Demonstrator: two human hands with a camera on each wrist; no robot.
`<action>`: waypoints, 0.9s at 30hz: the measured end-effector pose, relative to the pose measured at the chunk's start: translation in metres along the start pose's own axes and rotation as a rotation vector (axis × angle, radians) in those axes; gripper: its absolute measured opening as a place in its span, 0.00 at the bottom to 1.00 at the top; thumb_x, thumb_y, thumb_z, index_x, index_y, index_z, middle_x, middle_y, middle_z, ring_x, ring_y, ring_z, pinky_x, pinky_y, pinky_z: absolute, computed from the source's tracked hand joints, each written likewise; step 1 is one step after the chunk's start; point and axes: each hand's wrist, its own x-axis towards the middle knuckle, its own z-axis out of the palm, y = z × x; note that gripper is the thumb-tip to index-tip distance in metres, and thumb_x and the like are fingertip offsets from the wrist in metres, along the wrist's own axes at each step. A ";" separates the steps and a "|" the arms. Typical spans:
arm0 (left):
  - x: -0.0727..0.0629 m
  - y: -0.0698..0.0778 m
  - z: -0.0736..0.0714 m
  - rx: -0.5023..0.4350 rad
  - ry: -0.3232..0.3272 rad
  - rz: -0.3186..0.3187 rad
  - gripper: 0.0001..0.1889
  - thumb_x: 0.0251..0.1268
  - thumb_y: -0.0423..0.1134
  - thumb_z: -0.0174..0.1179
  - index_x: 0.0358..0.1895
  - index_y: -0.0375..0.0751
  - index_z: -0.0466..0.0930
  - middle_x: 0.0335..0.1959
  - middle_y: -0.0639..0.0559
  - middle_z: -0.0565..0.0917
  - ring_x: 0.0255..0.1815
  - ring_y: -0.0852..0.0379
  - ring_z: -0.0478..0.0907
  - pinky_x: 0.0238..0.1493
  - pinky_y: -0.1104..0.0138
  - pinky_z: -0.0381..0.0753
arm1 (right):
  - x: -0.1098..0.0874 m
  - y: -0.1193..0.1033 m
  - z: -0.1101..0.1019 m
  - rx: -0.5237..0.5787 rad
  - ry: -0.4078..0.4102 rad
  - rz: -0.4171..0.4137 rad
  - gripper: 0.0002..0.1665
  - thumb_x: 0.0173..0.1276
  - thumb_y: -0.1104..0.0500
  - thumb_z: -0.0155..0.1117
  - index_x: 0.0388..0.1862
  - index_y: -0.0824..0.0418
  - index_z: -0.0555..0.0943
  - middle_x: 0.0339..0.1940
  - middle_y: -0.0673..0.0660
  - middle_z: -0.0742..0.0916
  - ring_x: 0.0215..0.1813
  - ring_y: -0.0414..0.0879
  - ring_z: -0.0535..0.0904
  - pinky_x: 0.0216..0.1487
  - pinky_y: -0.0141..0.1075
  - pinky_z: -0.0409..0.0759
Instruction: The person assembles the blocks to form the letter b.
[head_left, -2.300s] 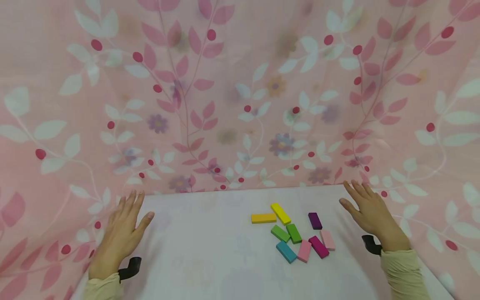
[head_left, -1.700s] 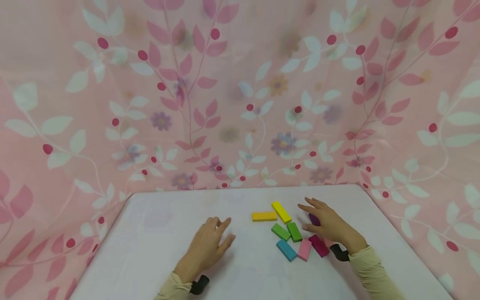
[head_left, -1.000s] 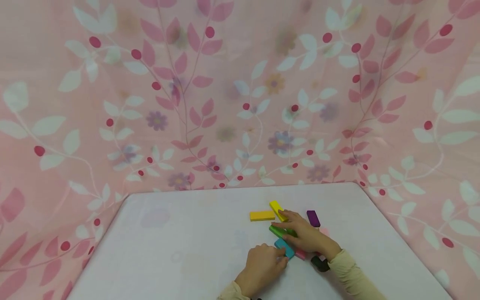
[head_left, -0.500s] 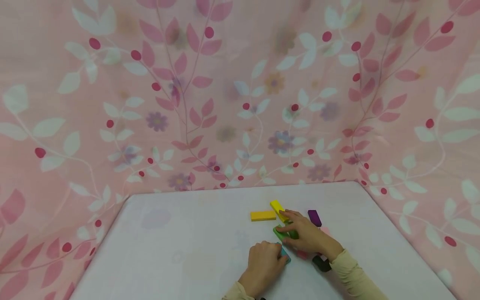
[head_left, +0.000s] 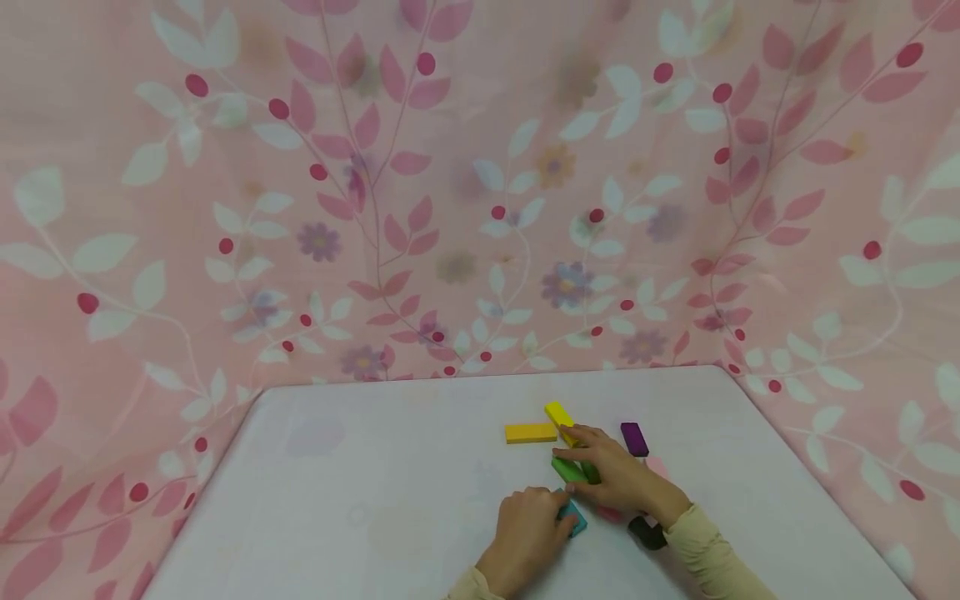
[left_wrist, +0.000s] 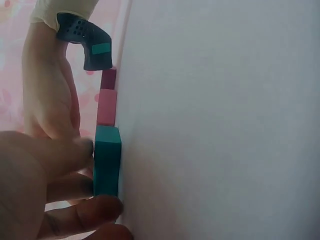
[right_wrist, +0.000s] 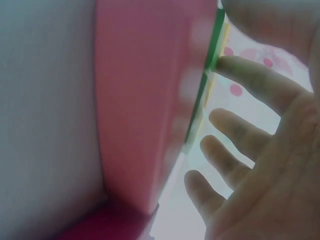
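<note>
My left hand (head_left: 521,525) pinches a blue rectangular block (head_left: 573,522) lying at the near left of a group of coloured blocks. In the left wrist view the thumb lies along the teal-looking side of this blue block (left_wrist: 107,162), and fingers wrap its far end. Over the group reaches my right hand (head_left: 618,477), its index fingertip and thumb at opposite ends of a green block (head_left: 567,470). The other fingers are spread loosely. Beneath that hand, a second green block (head_left: 591,472) and a pink block (head_left: 609,514) are partly covered.
A yellow block (head_left: 558,413) and an orange-yellow block (head_left: 531,433) lie beyond the hands. To the right are a dark purple block (head_left: 634,439) and a light pink one (head_left: 656,467). A magenta block (right_wrist: 107,222) shows in the right wrist view. Floral cloth (head_left: 457,167) hangs behind the white table (head_left: 360,467).
Both hands have come in from the table's sides to the blocks. The left has taken hold of the blue block, the right of the green one, which has shifted slightly right.
</note>
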 end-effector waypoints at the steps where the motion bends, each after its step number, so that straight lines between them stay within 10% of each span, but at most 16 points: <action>1: 0.000 0.001 0.000 0.006 0.003 0.007 0.12 0.66 0.51 0.75 0.42 0.48 0.94 0.21 0.62 0.82 0.19 0.70 0.68 0.20 0.74 0.64 | -0.001 0.001 0.000 -0.003 -0.003 0.006 0.31 0.72 0.50 0.74 0.71 0.56 0.82 0.81 0.70 0.72 0.80 0.74 0.64 0.67 0.74 0.71; 13: 0.000 -0.002 0.004 -0.075 0.051 -0.102 0.19 0.55 0.55 0.80 0.46 0.50 0.93 0.24 0.63 0.86 0.22 0.71 0.73 0.20 0.72 0.67 | -0.003 0.007 -0.004 0.018 0.002 0.012 0.31 0.71 0.53 0.75 0.72 0.57 0.82 0.81 0.68 0.72 0.81 0.72 0.64 0.70 0.71 0.70; 27: -0.004 -0.003 -0.003 -0.026 -0.071 -0.073 0.16 0.64 0.53 0.74 0.48 0.49 0.94 0.28 0.58 0.91 0.21 0.69 0.76 0.21 0.71 0.72 | -0.002 0.006 -0.003 0.041 0.009 0.024 0.30 0.70 0.52 0.76 0.69 0.59 0.84 0.80 0.72 0.72 0.80 0.77 0.61 0.69 0.76 0.67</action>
